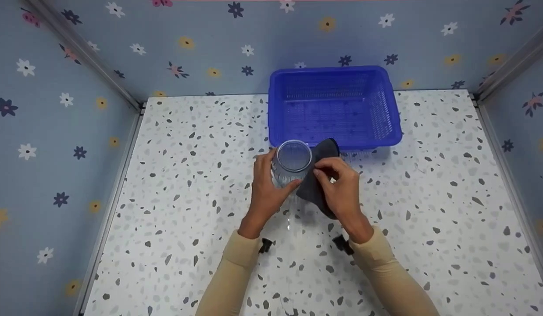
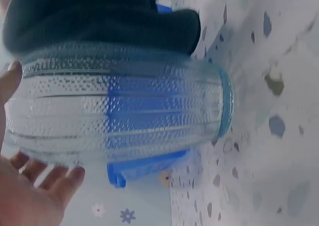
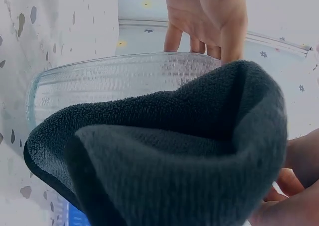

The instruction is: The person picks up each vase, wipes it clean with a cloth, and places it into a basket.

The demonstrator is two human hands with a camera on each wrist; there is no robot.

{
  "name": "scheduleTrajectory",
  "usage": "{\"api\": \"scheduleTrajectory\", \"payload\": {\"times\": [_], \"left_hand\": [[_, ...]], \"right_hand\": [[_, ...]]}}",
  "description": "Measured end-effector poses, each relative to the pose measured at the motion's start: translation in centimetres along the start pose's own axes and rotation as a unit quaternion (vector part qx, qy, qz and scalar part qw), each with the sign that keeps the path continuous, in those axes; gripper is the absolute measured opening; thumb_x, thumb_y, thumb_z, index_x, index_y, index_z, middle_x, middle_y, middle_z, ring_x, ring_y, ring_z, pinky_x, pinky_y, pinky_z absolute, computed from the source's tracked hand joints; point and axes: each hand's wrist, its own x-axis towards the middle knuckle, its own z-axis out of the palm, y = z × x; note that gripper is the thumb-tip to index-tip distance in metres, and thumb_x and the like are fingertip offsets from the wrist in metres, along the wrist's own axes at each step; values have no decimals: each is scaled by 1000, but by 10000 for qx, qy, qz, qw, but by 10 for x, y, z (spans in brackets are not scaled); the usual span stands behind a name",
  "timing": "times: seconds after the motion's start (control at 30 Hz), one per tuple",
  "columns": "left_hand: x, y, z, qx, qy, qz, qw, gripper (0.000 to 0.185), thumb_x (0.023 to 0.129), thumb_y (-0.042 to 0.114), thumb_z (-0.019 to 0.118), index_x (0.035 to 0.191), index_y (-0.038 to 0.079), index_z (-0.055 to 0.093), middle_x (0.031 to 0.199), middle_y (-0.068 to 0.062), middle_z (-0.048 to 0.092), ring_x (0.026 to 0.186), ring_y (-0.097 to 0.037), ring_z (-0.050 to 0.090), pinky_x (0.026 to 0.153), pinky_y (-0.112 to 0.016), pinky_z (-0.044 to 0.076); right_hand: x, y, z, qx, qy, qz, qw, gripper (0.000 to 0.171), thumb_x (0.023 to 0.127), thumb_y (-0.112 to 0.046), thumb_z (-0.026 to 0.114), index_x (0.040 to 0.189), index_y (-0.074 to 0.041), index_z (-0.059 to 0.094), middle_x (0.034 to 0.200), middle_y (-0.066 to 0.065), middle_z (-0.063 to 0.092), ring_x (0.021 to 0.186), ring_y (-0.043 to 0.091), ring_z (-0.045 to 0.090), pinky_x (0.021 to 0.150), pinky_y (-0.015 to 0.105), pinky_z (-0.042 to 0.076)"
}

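A clear glass vase (image 1: 293, 163) with a ribbed, dotted surface stands upright, its round mouth facing up. My left hand (image 1: 268, 188) holds it from the left near the top, thumb at the front and fingers around the far side. My right hand (image 1: 344, 188) pinches a dark grey cloth (image 1: 313, 188) between thumb and fingers. The cloth hangs folded along the vase's right side, and in the left wrist view it lies right against the glass. In the right wrist view the folded cloth (image 3: 174, 171) covers part of the vase (image 3: 114, 79).
A blue plastic basket (image 1: 335, 147) with slotted walls stands just behind the vase, against the flowered back wall (image 1: 280, 35). Flowered panels border the speckled tabletop (image 1: 188, 184) on the left and right. Small black clips (image 1: 265, 245) sit at the sleeve cuffs.
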Motion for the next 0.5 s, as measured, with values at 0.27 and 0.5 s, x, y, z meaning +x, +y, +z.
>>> {"api": "scheduleTrajectory", "payload": {"times": [0.27,0.5], "left_hand": [[5,-2,-8,-379,-490,26,9981,82,90,32,86,155,6,44,167,-10,34,153,-26,36,120,-50,39],[5,-1,-6,-504,-394,-91,9979,84,87,35,89,152,8,44,164,-8,44,151,-24,42,116,-48,43]], "right_hand": [[3,2,-2,294,-61,72,9995,12,89,8,80,101,7,77,101,18,73,91,29,73,81,22,60],[5,3,-4,187,-336,133,9992,19,91,8,78,109,7,78,112,19,70,100,30,73,86,22,59]]}}
